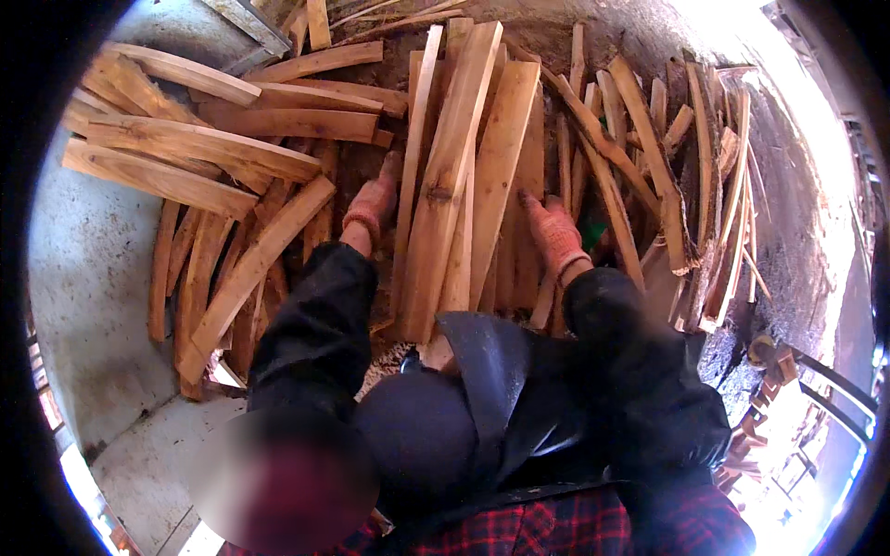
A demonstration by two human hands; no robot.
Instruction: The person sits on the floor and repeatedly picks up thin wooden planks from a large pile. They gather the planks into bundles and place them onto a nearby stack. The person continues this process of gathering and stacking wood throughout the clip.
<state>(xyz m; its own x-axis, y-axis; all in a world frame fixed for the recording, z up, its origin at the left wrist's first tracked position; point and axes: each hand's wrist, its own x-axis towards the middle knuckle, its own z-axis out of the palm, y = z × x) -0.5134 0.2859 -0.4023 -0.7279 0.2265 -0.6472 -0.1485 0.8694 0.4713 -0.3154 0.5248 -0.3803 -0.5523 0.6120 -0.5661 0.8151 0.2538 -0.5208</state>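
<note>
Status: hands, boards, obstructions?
Left hand open, right hand open, flanking central boards; contact unclear. Boards overlap, roughly lengthwise. Loose sticks crowd the right side.

Planks (451, 185) in the middle, boards (204, 148) piled left, slats (646, 139) right

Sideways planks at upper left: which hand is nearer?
Left. The left hand is just below the right ends of the sideways planks; the right hand is right of the central boards.

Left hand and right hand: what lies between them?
In the head view, several long wooden boards, some overlapping, lie between the left hand and the right hand.
</note>
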